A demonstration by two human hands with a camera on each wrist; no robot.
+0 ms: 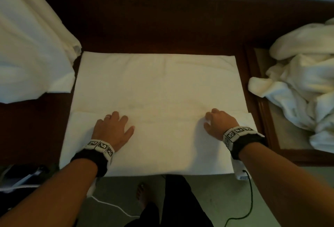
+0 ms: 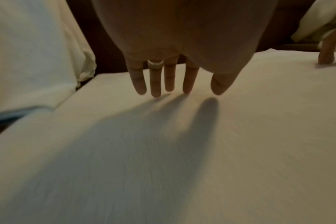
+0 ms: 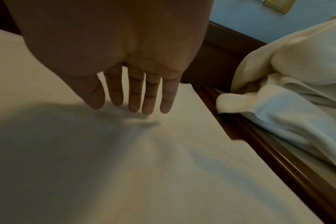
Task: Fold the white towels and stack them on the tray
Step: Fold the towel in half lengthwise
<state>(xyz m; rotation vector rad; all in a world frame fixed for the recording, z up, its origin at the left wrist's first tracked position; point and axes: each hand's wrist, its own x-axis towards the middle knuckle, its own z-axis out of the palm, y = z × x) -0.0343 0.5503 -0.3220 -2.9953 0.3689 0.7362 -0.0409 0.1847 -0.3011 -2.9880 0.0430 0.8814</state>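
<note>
The left hand (image 1: pixel 112 129) and right hand (image 1: pixel 219 122) rest flat, fingers extended, on the folded towel (image 1: pixel 159 85). Unfolded towels (image 1: pixel 300 82) (crumpled) lie beyond the right hand.

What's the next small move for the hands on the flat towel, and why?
Probably slide both palms outward to smooth it. The left hand and right hand lie flat and open on the folded towel, faint creases show between them, and the tray holds a crumpled towel pile.
</note>
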